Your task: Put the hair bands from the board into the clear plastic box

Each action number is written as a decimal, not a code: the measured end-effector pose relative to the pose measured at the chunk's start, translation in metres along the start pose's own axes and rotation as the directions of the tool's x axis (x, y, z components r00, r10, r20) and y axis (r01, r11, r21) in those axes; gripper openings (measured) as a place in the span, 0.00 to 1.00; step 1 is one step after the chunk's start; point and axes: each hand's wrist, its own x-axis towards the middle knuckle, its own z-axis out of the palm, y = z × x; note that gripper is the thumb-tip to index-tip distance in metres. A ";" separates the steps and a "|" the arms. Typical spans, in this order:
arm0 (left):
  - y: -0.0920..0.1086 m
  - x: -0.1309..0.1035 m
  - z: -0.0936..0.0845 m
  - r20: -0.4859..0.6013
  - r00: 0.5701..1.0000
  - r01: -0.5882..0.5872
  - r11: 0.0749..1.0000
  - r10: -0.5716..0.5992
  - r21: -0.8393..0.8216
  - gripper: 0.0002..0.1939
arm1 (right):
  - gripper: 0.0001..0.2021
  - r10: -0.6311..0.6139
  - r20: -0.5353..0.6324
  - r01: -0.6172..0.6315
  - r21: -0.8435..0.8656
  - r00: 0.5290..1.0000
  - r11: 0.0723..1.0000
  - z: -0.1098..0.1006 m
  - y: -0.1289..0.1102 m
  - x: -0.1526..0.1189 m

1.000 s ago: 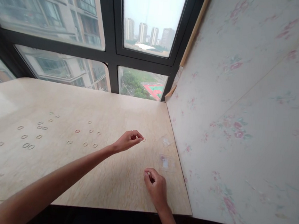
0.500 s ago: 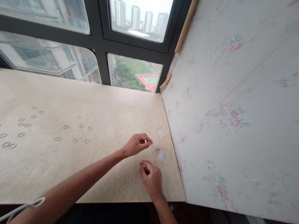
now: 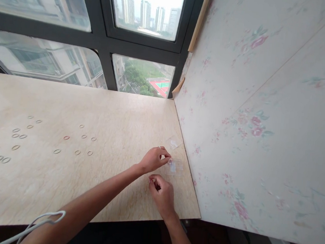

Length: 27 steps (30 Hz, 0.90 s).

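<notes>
Left hand (image 3: 155, 160), centre-right of frame: fingertips pinched at the edge of a small clear plastic bag (image 3: 175, 167) lying flat on the beige marble-pattern tabletop (image 3: 118, 110), just beside the floral-papered wall panel (image 3: 259, 119). Can't tell whether a ring is in the pinch. Right hand (image 3: 162, 193), just below: fingers curled closed, contents not visible. Second clear bag (image 3: 173, 142) slightly above. Small thin rings (image 3: 15, 139) scattered at frame left, well apart from both hands.

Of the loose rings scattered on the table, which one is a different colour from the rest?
The reddish ring, lying alone between the left cluster and the smaller middle group. The other rings look pale tan or yellowish; this is the only one with a red-pink tint.
</notes>
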 end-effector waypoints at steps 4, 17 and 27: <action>-0.003 0.000 0.002 0.000 1.000 -0.005 1.000 0.005 -0.001 0.07 | 0.10 0.004 0.010 -0.004 -0.002 1.000 1.000 0.000 0.001 0.000; -0.012 -0.006 -0.001 -0.033 0.999 0.005 1.000 -0.005 -0.001 0.08 | 0.11 -0.009 0.011 0.009 0.001 1.000 1.000 -0.001 -0.001 -0.001; -0.043 -0.051 -0.048 -0.253 0.954 0.166 0.986 -0.160 0.002 0.06 | 0.11 0.025 0.020 -0.025 0.006 0.999 1.000 -0.001 -0.001 -0.002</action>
